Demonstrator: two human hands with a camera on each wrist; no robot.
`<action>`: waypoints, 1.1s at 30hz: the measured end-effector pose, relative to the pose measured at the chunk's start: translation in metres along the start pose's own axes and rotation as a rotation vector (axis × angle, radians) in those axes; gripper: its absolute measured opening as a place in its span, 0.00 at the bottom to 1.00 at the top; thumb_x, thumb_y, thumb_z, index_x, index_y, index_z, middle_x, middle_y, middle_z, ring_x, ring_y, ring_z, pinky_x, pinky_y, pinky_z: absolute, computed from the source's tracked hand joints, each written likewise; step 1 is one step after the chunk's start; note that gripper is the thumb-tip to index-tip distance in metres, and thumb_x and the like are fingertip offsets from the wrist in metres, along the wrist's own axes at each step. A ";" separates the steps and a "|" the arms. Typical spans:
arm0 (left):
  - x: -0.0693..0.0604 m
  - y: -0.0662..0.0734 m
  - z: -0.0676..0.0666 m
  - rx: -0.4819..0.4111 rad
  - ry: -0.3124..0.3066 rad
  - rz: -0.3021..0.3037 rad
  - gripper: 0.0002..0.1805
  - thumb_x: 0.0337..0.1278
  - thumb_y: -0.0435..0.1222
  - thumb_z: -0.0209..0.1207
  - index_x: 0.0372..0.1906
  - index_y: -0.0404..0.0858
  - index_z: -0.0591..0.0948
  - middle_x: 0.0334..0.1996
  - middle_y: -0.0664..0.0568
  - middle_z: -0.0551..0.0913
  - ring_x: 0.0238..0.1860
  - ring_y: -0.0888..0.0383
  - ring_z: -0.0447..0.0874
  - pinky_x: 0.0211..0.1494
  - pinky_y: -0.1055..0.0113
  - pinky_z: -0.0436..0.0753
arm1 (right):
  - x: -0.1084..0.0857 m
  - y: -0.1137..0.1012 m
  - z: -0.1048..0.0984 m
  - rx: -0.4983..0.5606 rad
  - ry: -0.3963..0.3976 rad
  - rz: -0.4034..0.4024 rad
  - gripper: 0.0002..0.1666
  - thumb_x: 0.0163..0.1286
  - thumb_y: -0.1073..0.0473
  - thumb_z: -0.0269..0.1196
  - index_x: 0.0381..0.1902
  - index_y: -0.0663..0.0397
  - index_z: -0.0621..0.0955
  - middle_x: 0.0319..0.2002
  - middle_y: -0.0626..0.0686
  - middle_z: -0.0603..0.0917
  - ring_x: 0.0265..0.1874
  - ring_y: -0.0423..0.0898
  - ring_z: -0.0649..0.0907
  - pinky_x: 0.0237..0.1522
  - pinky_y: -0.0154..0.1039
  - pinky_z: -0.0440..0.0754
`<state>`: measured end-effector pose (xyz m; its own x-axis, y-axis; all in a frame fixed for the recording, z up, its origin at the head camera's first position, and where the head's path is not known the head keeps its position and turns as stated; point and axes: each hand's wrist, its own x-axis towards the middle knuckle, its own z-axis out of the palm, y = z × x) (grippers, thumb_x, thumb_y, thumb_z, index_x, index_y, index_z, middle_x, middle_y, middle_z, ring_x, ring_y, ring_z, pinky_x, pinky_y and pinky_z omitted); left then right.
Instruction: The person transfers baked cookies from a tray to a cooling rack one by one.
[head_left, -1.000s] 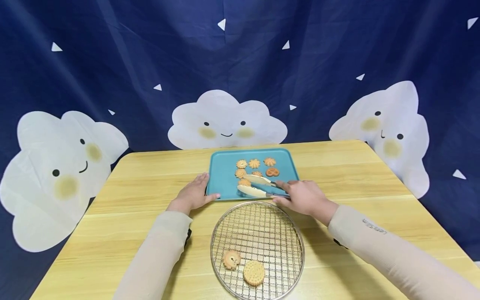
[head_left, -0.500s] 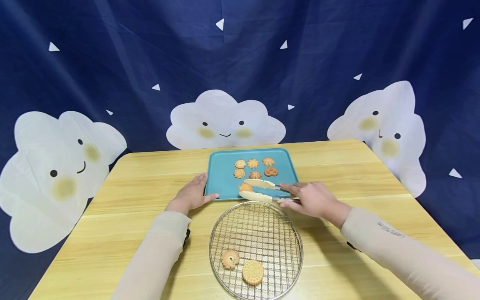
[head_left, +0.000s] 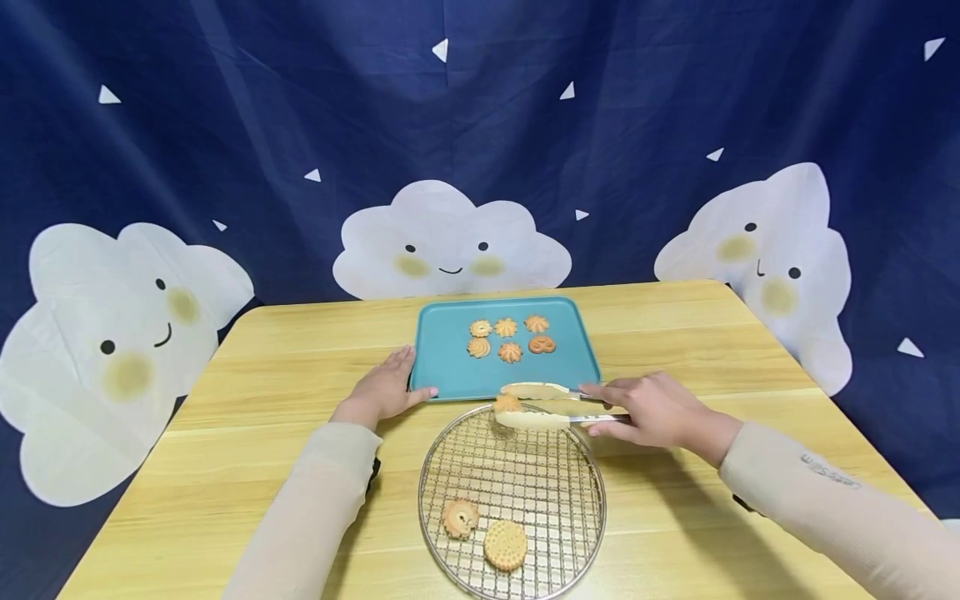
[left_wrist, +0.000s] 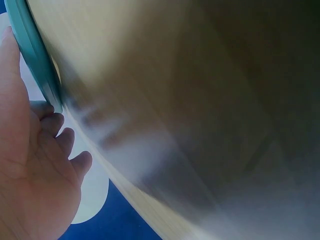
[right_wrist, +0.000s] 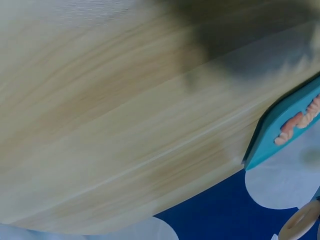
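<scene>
Tongs with pale tips [head_left: 534, 420] are gripped by my right hand [head_left: 656, 410]. Between the tips is a small cookie [head_left: 507, 403], over the far edge of a round wire rack [head_left: 547, 483]. My left hand [head_left: 384, 385] rests with extended fingers against the near left corner of a teal tray [head_left: 450, 367], thumb at its rim; the left wrist view shows this hand [left_wrist: 35, 160] beside the tray edge [left_wrist: 35, 55]. Several cookies, one a pretzel shape [head_left: 542, 344], lie on the tray. The right wrist view shows part of a tong tip [right_wrist: 300, 220].
A scalloped cookie [head_left: 461, 518] and a round dotted cookie [head_left: 506, 546] lie on the rack's near part. The wooden table [head_left: 300, 358] carries tray and rack. Behind it hangs a dark blue cloth [head_left: 510, 125] with white clouds.
The tongs closed round a cookie and lifted it from the tray, and my right hand moved right and nearer with it. My left hand stayed at the tray corner.
</scene>
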<state>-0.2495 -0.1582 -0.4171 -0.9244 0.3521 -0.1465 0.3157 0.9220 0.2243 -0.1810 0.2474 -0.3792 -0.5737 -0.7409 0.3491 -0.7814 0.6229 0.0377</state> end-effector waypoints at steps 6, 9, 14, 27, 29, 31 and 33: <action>0.001 -0.001 0.002 0.001 -0.006 -0.006 0.51 0.63 0.61 0.48 0.73 0.27 0.48 0.73 0.36 0.47 0.73 0.41 0.43 0.73 0.49 0.50 | -0.010 0.004 -0.004 0.041 0.028 -0.100 0.32 0.62 0.35 0.62 0.52 0.53 0.83 0.25 0.41 0.81 0.13 0.24 0.63 0.13 0.25 0.63; 0.002 -0.001 0.002 0.006 -0.006 -0.010 0.51 0.63 0.62 0.48 0.73 0.27 0.47 0.73 0.37 0.47 0.73 0.42 0.43 0.73 0.50 0.50 | -0.015 0.006 -0.007 0.059 0.040 -0.136 0.32 0.62 0.36 0.62 0.51 0.53 0.83 0.26 0.40 0.81 0.14 0.23 0.63 0.13 0.24 0.65; 0.002 -0.001 0.002 0.010 -0.003 -0.005 0.51 0.62 0.62 0.48 0.73 0.27 0.48 0.73 0.36 0.47 0.73 0.42 0.43 0.73 0.51 0.50 | -0.021 0.007 -0.012 0.098 0.050 -0.194 0.31 0.63 0.37 0.62 0.51 0.55 0.83 0.26 0.39 0.81 0.15 0.21 0.62 0.14 0.22 0.64; 0.001 -0.002 0.003 0.001 0.000 -0.001 0.51 0.63 0.62 0.48 0.73 0.27 0.48 0.73 0.36 0.47 0.73 0.42 0.43 0.73 0.50 0.50 | -0.028 0.009 -0.022 0.208 0.014 -0.331 0.30 0.60 0.41 0.67 0.53 0.54 0.82 0.24 0.30 0.71 0.16 0.20 0.59 0.15 0.17 0.59; 0.001 -0.002 0.003 0.000 0.000 0.000 0.51 0.63 0.62 0.48 0.73 0.27 0.48 0.73 0.36 0.47 0.73 0.42 0.43 0.73 0.50 0.50 | -0.029 0.009 -0.023 0.223 0.010 -0.352 0.30 0.59 0.41 0.67 0.53 0.54 0.82 0.24 0.30 0.71 0.16 0.19 0.59 0.15 0.17 0.59; 0.002 -0.002 0.004 0.000 0.002 0.000 0.51 0.63 0.62 0.48 0.73 0.27 0.48 0.73 0.36 0.47 0.73 0.41 0.43 0.73 0.50 0.50 | -0.030 0.009 -0.024 0.236 0.006 -0.370 0.30 0.59 0.41 0.68 0.53 0.54 0.82 0.25 0.31 0.73 0.17 0.20 0.60 0.16 0.17 0.60; 0.002 -0.002 0.004 -0.001 0.003 -0.002 0.51 0.63 0.62 0.49 0.73 0.27 0.47 0.73 0.37 0.47 0.73 0.42 0.43 0.73 0.50 0.50 | -0.031 0.009 -0.025 0.245 -0.004 -0.387 0.30 0.59 0.41 0.68 0.53 0.54 0.82 0.26 0.33 0.75 0.18 0.20 0.61 0.17 0.17 0.61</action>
<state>-0.2511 -0.1586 -0.4219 -0.9256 0.3502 -0.1438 0.3140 0.9224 0.2251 -0.1644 0.2824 -0.3664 -0.2286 -0.9086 0.3496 -0.9732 0.2226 -0.0580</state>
